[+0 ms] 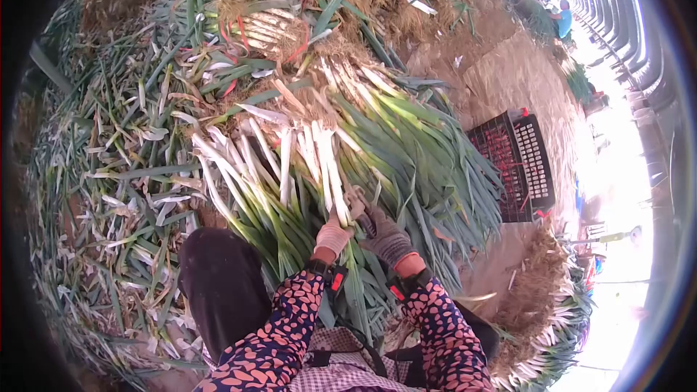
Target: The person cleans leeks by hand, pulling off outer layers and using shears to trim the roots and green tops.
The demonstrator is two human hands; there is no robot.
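Observation:
My left hand (334,237), in a pale knit glove, is closed around a few green onions (329,167). Their white stalks point away from me, and the green leaves hang down by my wrist. Right beside it, my right hand (388,237) in a darker grey glove has its fingers curled in at the same stalks. What lies inside those fingers is hidden. Loose green onions (247,174) lie to the left of the hands. On the right spreads a thick pile of green onions (421,138), with roots at the far end.
Trimmed leaves and peelings (131,196) cover the ground at left. A black plastic crate (534,160) with red ties stands at right. More rooted onions (541,319) lie at lower right. Tied bundles (268,29) lie ahead. A person in blue (564,20) is far off.

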